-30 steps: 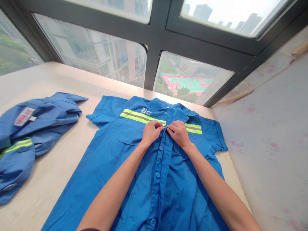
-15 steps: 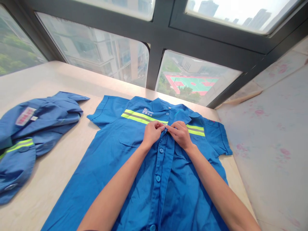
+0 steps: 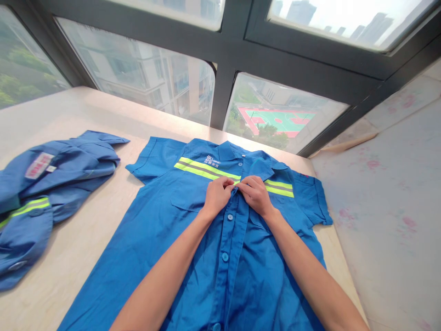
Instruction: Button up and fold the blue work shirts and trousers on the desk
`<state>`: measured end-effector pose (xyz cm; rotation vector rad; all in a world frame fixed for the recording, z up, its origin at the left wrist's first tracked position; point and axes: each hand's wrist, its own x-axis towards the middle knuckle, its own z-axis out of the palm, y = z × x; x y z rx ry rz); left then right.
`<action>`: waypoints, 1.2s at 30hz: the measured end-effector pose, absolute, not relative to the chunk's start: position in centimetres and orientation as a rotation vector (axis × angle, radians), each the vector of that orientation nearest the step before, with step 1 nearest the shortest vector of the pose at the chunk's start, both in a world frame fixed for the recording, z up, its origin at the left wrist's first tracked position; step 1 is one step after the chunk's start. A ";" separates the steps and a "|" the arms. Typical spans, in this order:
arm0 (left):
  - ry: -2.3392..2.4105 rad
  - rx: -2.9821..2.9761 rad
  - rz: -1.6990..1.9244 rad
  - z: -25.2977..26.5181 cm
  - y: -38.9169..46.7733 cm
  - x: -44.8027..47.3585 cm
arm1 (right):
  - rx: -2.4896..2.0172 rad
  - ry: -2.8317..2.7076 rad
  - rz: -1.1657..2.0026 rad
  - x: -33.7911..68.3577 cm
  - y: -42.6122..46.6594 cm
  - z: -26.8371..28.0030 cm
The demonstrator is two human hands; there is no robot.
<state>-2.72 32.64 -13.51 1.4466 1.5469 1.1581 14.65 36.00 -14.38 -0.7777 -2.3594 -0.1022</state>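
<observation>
A blue short-sleeved work shirt (image 3: 148,230) lies spread face up, its collar toward the window. Yellow-green reflective bands cross its chest, with white lettering above the left one. At the front opening, level with the bands, my left hand (image 3: 217,195) pinches the shirt's edge. My right hand (image 3: 257,195) pinches the placket just beside it, the fingertips of both hands nearly touching. What lies between the fingertips is mostly hidden. Below the hands, a button (image 3: 230,217) and another button (image 3: 225,257) show along the open front. One more button (image 3: 240,164) sits near the collar.
On the left lies a crumpled blue garment (image 3: 76,170) with a reflective band and a label patch. Both garments rest on a pale sill-like surface (image 3: 103,230). A dark window frame (image 3: 227,55) rises behind, and a flower-patterned wall (image 3: 389,207) stands at the right.
My hands stay at the same spot on the front opening, with slight finger movement. The placket below them has shifted a little to the left. The view has moved slightly.
</observation>
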 end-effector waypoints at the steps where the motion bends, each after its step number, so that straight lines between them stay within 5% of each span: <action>1: 1.532 1.449 1.163 -13.6 32.6 -2.7 | -0.781 -2.360 -0.097 14.6 36.0 -14.3; 36: 1.278 1.396 1.195 -14.3 31.8 -3.3 | -0.722 -2.348 0.058 15.4 36.3 -14.6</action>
